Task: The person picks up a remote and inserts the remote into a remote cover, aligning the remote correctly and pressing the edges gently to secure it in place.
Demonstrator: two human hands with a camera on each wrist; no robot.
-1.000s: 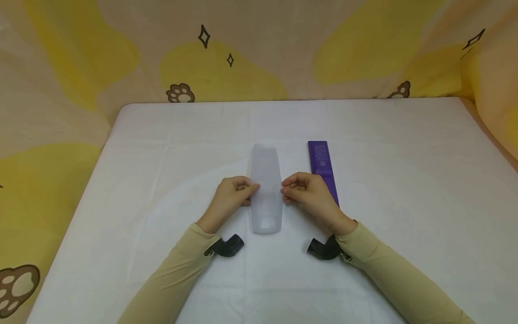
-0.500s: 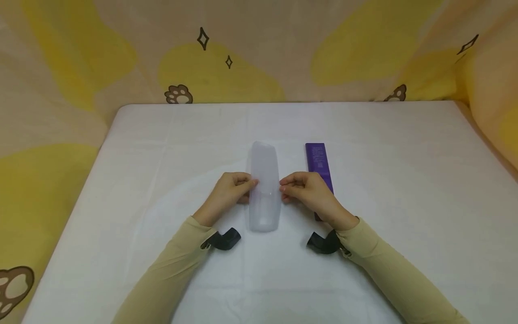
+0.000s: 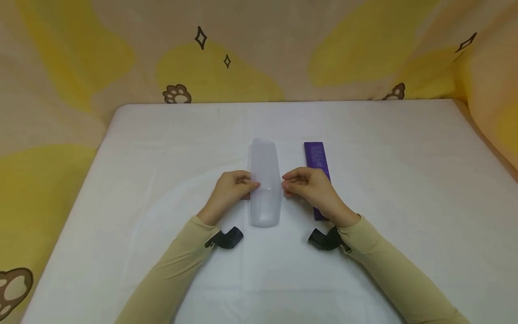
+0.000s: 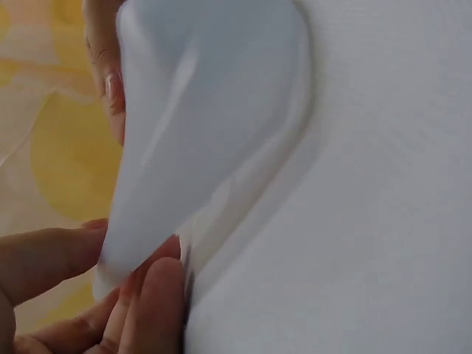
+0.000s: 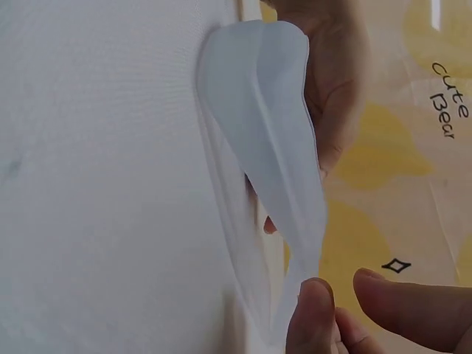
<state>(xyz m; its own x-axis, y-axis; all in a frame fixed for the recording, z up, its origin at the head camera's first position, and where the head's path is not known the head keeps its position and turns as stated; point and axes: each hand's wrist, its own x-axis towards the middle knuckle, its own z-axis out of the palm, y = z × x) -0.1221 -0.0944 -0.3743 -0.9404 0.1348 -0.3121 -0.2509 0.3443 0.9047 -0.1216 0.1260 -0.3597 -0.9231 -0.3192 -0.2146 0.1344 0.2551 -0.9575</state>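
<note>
A long, frosted translucent plastic case (image 3: 265, 202) lies lengthwise at the middle of the white table. Both wrist views show its upper sheet (image 4: 206, 103) standing apart from a lower part, with a gap between them. My left hand (image 3: 228, 191) pinches the case's left edge, thumb on top and fingers underneath. By the right edge is my right hand (image 3: 313, 189), its fingers bent; in the right wrist view a fingertip (image 5: 313, 302) meets the sheet while the thumb stands off it. Partly beneath that hand and wrist lies a flat purple box (image 3: 317, 155) with small print.
White cloth covers the table (image 3: 182, 135). A yellow and beige patterned curtain (image 3: 243, 45) hangs behind and beside it. Black wrist mounts (image 3: 228, 237) stick out from both sleeves, low over the table.
The plastic case and both hands have shifted slightly away from me. My right hand has come up a little, showing more of the purple box's near end. The left pinch stays.
</note>
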